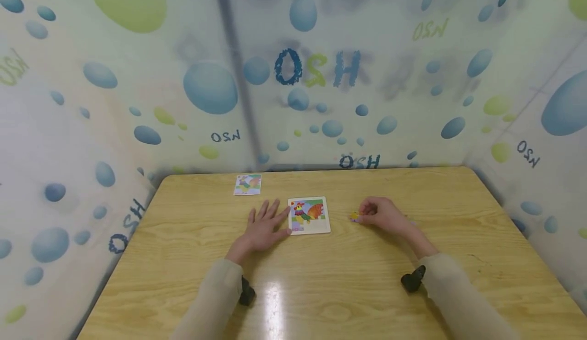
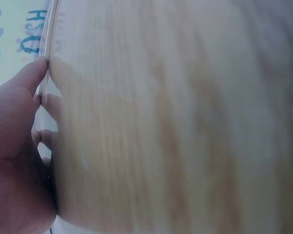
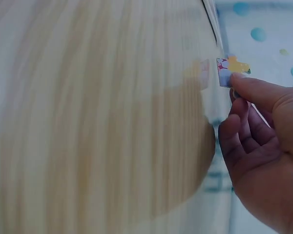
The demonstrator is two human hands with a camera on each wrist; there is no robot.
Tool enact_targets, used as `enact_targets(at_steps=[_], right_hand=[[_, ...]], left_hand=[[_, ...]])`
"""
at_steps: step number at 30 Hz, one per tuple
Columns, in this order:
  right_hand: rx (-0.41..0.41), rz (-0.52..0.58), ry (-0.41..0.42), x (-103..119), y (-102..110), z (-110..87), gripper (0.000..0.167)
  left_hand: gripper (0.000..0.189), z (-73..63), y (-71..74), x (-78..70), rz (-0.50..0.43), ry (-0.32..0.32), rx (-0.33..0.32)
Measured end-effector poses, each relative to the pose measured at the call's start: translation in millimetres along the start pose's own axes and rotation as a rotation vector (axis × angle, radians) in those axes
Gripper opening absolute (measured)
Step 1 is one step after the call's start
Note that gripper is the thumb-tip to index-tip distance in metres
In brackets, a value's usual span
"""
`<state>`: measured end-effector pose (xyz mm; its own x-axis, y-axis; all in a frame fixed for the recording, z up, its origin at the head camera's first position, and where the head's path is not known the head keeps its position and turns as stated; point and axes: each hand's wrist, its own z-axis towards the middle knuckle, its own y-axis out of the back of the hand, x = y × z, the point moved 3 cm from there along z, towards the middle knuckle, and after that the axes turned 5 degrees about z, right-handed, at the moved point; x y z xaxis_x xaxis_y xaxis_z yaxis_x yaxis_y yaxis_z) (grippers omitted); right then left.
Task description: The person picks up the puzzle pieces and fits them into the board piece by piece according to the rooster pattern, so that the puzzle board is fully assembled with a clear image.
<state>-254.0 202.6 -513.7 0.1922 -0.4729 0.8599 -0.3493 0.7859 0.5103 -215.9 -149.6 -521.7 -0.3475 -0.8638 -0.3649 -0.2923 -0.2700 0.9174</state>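
Observation:
A square jigsaw puzzle (image 1: 316,224) in a white frame lies on the table, partly filled with a colourful rooster picture; its lower right part shows bare backing. My left hand (image 1: 264,230) rests on the table with fingers spread, index finger and thumb at the frame's left edge. In the left wrist view the left hand (image 2: 14,141) appears at the side, the puzzle out of sight. To the right of the frame, my right hand (image 1: 382,215) pinches a puzzle piece (image 3: 224,73) between thumb and fingers. That piece is yellow, lilac and pink, and is held above the table.
A square rooster picture card (image 1: 247,184) lies at the table's back left. Something small and pale (image 1: 414,223) shows partly behind the right wrist, too hidden to tell. The wooden table (image 1: 321,289) ends at a patterned wall (image 1: 390,100) at the back.

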Motion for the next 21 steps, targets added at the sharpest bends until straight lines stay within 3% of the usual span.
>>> enact_targets(at_steps=[11,21], right_hand=[[0.046,0.073,0.023,31,-44,24.8,0.014],[0.094,0.108,0.025,46,-75,38.3,0.013]], left_hand=[[0.066,0.0,-0.8,-0.2,0.008,0.011,0.0],[0.067,-0.4,-1.6,-0.3,-0.005,0.006,-0.012]])
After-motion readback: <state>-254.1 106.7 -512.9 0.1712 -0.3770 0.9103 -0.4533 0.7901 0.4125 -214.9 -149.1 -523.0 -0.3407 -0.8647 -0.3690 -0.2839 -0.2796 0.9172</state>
